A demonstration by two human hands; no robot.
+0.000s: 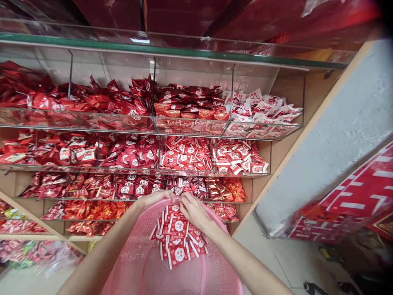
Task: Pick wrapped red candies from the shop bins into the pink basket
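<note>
With left hand point(156, 199) and right hand point(195, 211) curled nearly closed, grips far rim of pink basket point(138, 246), probably for steadiness; cannot tell whether also pinching packets point(178, 226).

The pink basket point(132, 254) and both forearms point(233, 250) are cut off by the bottom edge. Lower shelves point(81, 238) are partly hidden behind the basket. Lettering on most packets point(178, 237) is too small to be read; dark items point(313, 288) at lower right are blurred.

Packets point(179, 226) lie in a basket point(138, 250) before shelves point(184, 51), left of a wall point(325, 135)
</note>
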